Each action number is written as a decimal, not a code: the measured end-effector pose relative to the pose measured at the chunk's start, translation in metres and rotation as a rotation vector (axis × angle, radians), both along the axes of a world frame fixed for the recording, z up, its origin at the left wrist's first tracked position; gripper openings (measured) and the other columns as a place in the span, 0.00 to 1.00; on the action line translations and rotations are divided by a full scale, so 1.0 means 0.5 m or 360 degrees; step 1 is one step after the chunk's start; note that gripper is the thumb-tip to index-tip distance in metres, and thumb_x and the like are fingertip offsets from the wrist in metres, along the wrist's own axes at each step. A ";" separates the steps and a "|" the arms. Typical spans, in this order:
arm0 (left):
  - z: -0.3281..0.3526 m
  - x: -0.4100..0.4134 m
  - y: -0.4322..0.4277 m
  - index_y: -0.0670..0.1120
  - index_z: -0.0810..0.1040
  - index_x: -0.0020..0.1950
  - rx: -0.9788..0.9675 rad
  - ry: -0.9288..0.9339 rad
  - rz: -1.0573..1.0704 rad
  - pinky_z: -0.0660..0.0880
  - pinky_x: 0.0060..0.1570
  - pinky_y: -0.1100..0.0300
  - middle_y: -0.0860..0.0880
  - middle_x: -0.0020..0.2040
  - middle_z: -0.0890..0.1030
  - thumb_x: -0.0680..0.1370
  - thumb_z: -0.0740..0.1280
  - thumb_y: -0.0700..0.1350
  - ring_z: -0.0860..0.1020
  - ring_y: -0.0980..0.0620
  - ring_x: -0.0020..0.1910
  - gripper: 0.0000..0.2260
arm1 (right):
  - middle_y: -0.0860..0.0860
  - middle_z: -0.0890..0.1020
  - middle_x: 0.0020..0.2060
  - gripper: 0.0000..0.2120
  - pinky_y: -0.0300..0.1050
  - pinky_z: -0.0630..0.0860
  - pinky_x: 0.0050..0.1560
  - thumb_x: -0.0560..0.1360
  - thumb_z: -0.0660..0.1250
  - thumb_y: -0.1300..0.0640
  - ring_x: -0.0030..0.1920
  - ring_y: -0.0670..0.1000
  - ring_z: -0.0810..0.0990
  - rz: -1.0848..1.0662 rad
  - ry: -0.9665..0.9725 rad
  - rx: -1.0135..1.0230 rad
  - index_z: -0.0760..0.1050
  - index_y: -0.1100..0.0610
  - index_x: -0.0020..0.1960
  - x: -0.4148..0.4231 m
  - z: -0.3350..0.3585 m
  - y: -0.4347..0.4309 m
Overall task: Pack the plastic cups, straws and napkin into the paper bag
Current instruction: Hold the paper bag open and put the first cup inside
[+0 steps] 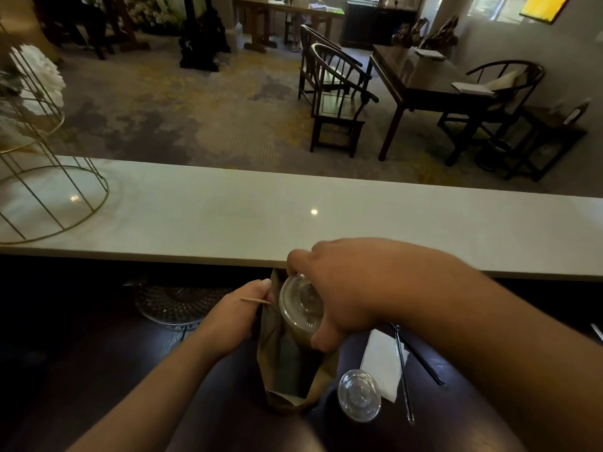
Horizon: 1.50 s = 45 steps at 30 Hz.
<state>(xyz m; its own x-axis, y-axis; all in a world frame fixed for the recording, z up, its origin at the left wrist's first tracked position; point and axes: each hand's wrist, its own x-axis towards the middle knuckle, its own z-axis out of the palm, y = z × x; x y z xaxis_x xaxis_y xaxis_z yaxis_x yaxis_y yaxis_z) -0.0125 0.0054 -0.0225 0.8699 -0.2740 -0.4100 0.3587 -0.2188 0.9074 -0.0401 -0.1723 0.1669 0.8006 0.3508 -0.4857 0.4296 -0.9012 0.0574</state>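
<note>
While left grip (237,313) pinches the paper bag (287,365), right grip (354,285) (palm down) clasps a cup (300,305).

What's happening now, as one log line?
right hand: grips lidded cup at paper bag mouth | left hand: holds bag edge | not packed: second cup, napkin, straws

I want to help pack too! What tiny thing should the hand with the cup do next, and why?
Probably lower the cup straight down into the paper bag. The right hand grips it at the bag's open mouth, and the left hand holds the edge open. The second cup, napkin and straws wait outside.
</note>
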 end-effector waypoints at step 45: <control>-0.013 -0.027 -0.022 0.53 0.74 0.44 0.1134 -0.0754 -0.0017 0.67 0.32 0.59 0.53 0.40 0.78 0.71 0.70 0.42 0.75 0.54 0.37 0.08 | 0.59 0.74 0.65 0.43 0.58 0.79 0.55 0.69 0.79 0.44 0.62 0.63 0.78 -0.0240 0.0167 -0.0006 0.62 0.55 0.75 0.078 -0.352 -0.001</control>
<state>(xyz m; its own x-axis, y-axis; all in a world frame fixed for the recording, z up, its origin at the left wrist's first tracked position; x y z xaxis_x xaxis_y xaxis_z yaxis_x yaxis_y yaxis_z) -0.0260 -0.0057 -0.0289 0.9919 -0.0982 -0.0811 -0.0292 -0.7952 0.6057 -0.0009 -0.1728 -0.0090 0.7890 0.2282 -0.5704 0.2931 -0.9558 0.0231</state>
